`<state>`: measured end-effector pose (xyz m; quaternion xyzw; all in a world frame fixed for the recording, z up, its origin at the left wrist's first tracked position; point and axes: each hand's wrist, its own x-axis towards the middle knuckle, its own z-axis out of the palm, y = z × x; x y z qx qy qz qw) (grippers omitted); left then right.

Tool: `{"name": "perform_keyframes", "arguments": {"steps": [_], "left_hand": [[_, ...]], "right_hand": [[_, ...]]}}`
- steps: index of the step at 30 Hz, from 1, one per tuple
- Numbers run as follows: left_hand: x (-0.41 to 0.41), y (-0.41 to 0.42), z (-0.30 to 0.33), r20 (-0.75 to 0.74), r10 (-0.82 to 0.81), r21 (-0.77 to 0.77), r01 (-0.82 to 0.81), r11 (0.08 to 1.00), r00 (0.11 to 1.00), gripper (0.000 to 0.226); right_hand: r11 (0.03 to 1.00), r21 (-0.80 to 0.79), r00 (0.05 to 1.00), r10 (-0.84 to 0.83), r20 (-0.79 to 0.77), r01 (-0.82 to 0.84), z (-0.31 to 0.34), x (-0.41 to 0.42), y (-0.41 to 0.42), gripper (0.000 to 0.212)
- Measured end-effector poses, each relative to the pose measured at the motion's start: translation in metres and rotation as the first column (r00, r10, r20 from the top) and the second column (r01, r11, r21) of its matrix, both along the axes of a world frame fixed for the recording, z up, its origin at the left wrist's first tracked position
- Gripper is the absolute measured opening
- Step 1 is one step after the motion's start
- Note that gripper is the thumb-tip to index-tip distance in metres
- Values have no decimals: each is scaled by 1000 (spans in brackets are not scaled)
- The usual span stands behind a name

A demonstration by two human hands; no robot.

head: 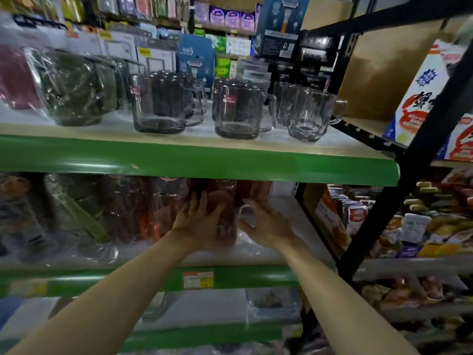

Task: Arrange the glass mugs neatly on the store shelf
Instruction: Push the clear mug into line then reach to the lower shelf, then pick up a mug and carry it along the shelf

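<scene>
Both my hands reach into the lower green-edged shelf (pixel 230 278). My left hand (pixel 197 221) wraps the left side of an amber-tinted glass mug (pixel 227 216) standing there. My right hand (pixel 266 224) holds the same mug at its clear handle on the right. On the upper shelf (pixel 204 167) stand rows of clear glass mugs: a smoky one at the left (pixel 158 106), one with a red label in the middle (pixel 238 111), and a faceted one at the right (pixel 309 114). All their handles point right.
Plastic-wrapped glassware (pixel 74 90) fills the upper shelf's left side, and wrapped items (pixel 76 216) crowd the lower shelf left of my hands. A black metal rack (pixel 409 175) with boxes and packaged goods stands close on the right.
</scene>
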<state>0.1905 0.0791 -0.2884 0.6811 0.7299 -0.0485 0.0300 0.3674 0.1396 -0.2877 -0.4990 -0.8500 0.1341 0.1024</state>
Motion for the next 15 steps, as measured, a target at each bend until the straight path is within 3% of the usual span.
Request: {"name": "perform_keyframes", "arguments": {"steps": [7,15], "left_hand": [[-3,10,-10,-15,4,54,-3,999,1000,100],[4,-17,-11,20,-98,155,93,983,995,72]], "right_hand": [[995,-96,999,-8,31,11,-20,-10,24,83],[989,-118,996,-90,15,92,-21,-8,3,88]]}}
